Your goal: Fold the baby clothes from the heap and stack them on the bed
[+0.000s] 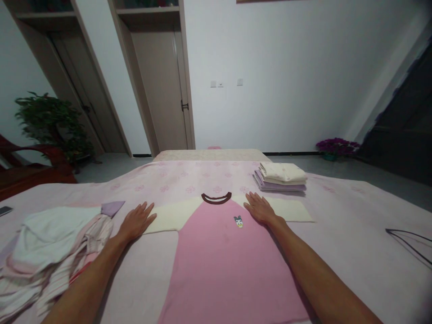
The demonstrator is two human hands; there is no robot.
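A pink T-shirt (216,261) with cream sleeves, a dark brown collar and a small duck-face patch lies spread flat before me, collar pointing away. My left hand (137,221) rests with fingers stretched out at the end of the left sleeve. On the right, my right hand (259,208) lies flat over the inner part of the other sleeve, close to the shoulder. Neither hand grips anything. The shirt's lower hem runs partly out of view at the bottom.
Folded cream and purple clothes (281,175) form a stack at the back right. A loose heap of clothes (57,247) lies at left. A black cable (405,238) is on the pink flowered cloth (354,252) at right, and a phone (5,210) at the far left.
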